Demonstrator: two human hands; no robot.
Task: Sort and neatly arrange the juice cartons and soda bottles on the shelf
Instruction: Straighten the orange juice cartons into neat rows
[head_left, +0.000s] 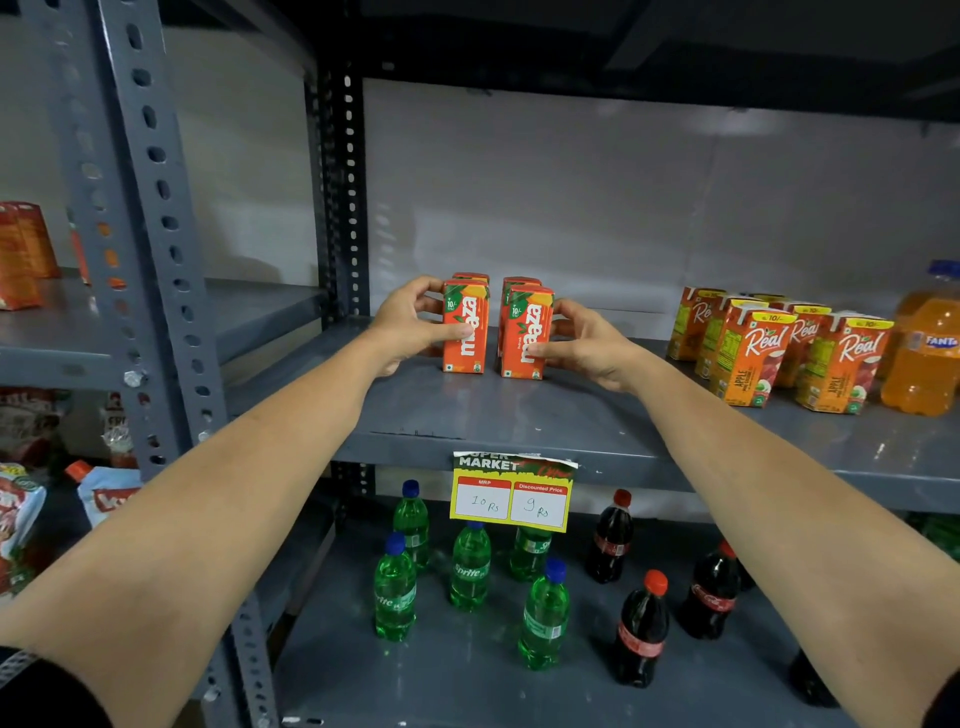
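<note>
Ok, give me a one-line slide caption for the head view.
Both hands, left hand and right hand, square up two rows of Maaza cartons on the upper shelf, Real cartons standing alongside.

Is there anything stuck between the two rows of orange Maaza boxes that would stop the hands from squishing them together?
Nothing visible. The left hand touches the left Maaza cartons and the right hand the right Maaza cartons. Between the rows shows only bare shelf. The Real cartons stand apart, further right.
</note>
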